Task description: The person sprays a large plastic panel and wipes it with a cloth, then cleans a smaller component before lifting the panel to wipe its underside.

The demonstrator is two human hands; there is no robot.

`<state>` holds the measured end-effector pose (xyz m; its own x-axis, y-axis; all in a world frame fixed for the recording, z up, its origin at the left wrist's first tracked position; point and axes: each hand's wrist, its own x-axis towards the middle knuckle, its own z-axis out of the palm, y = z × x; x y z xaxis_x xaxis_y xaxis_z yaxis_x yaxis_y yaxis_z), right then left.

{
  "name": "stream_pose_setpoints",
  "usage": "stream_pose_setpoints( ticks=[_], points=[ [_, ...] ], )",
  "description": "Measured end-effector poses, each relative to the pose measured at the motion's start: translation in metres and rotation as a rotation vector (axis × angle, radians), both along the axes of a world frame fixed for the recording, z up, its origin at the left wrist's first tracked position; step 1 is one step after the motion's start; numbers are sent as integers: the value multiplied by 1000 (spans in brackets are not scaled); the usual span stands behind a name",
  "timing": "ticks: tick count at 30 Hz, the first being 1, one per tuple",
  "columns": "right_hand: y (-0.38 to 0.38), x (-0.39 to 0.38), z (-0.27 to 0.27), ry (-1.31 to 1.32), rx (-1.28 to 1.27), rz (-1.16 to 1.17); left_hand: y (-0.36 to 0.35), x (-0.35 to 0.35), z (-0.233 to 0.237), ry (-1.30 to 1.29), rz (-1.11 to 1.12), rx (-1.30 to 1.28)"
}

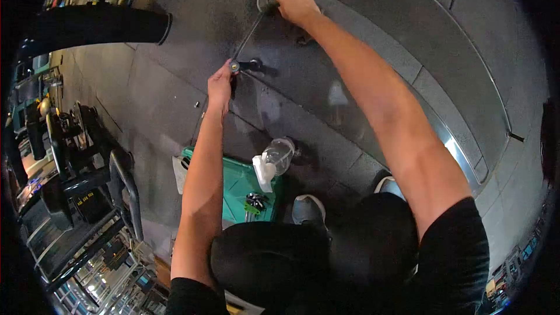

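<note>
Well, your left hand (219, 88) grips the fitting (235, 66), your right hand (297, 7) the loop (259, 2); a sharp tug could free either.

The left hand (220, 88) holds a dark handle (244, 66) with a round end. The right hand (296, 7) grips a grey loop (266, 0). Near the knees, a clear spray bottle (279, 156) is beside a green case (233, 182).

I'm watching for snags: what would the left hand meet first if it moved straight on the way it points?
Past the round fitting at its fingertips, the left hand would probably meet the pale loop by the right hand, though depth is unclear.
</note>
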<state>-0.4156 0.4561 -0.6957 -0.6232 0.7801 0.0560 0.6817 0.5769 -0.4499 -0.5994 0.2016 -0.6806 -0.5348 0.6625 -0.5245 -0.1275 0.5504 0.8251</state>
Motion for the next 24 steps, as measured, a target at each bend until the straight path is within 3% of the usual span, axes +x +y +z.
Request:
stream_pose_setpoints(
  ticks=[3,4,9,10,14,17,21,24],
  points=[
    [-7,6,-1,-107,-6,156,5,7,3,-53,25,33],
    [-22,9,0,-38,-45,181,6,8,6,-42,27,11],
    [-150,73,5,82,-85,357,6,8,7,-3,22,-8],
    [-173,99,10,76,-109,371,4,-2,-10,-27,15,-4],
    [-239,209,25,105,-83,263,0,-9,-15,98,-68,15],
    [-271,296,43,-77,-189,183,4,-27,-46,71,-40,96],
    [-327,432,54,-242,-308,21,8,-24,-29,72,-70,36],
    [-384,552,62,-209,-323,-169,13,-32,-36,17,-16,25]
  ],
)
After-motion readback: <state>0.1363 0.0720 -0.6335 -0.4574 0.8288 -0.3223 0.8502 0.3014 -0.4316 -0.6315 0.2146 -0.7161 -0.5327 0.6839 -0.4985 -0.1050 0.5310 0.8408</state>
